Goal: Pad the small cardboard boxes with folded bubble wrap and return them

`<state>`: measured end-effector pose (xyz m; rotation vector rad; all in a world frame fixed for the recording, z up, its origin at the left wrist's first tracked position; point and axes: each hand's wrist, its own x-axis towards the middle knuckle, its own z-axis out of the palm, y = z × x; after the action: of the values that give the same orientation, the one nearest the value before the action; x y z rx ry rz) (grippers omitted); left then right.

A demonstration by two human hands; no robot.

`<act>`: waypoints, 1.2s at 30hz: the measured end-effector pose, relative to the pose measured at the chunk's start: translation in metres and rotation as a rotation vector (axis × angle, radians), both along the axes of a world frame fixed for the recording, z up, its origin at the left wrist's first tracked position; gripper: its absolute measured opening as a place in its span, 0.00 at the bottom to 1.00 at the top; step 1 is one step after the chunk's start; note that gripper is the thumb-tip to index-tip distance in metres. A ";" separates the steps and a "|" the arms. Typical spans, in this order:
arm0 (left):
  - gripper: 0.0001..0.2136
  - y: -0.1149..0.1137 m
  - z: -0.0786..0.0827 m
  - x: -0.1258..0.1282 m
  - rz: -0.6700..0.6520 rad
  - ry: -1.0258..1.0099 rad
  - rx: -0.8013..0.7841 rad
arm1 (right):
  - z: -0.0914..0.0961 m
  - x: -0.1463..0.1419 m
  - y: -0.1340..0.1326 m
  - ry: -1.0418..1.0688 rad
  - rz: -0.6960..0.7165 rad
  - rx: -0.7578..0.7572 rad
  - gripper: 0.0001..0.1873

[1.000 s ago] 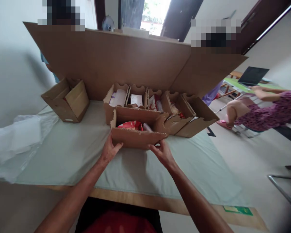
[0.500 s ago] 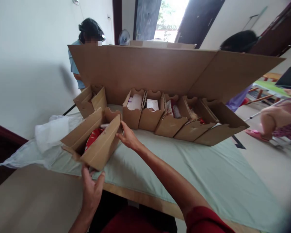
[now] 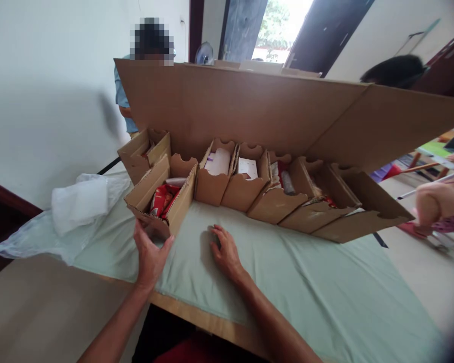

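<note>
My left hand (image 3: 151, 257) is at the near end of an open-topped cardboard box (image 3: 183, 201). Its thumb and fingers span the box's front corners. Inside that box lie a red packet (image 3: 162, 200) and something pale behind it. My right hand (image 3: 226, 252) is apart from the box, low over the green cloth (image 3: 272, 282), with fingers loosely apart and nothing in them. Another cardboard box (image 3: 130, 159) stands just behind the one at my left hand.
A row of several cardboard boxes (image 3: 245, 189) holds mixed items. Behind them rises a tall cardboard panel (image 3: 249, 106). Clear plastic bags (image 3: 79, 206) lie at the left edge. One person (image 3: 123, 96) stands beyond the panel; another person's leg (image 3: 435, 201) shows at right.
The box with the red packet has gone from tilted to standing level, slightly farther back. My right hand has let go of its side and moved right and nearer me.
</note>
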<state>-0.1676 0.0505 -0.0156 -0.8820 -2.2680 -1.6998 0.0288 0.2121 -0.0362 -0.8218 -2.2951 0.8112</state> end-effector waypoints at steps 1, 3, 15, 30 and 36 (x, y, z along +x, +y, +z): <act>0.53 0.011 0.001 -0.001 0.020 0.011 -0.017 | -0.004 0.001 0.000 0.017 -0.001 0.015 0.23; 0.54 0.035 0.002 -0.005 0.044 0.035 -0.035 | -0.008 0.001 0.000 0.045 -0.003 0.035 0.21; 0.47 0.141 0.001 -0.051 -0.055 0.058 -0.036 | -0.018 0.002 0.000 0.132 -0.018 0.061 0.15; 0.43 0.161 -0.001 -0.080 -0.032 -0.063 0.005 | 0.012 0.005 -0.006 0.150 -0.021 -0.011 0.17; 0.42 0.160 0.003 -0.092 -0.222 -0.162 0.065 | 0.123 -0.032 0.029 0.185 0.041 0.169 0.24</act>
<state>-0.2594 0.2100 -0.0127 -1.0506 -2.2710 -1.9947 -0.0030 0.2408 0.0867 -0.6004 -2.1866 0.6707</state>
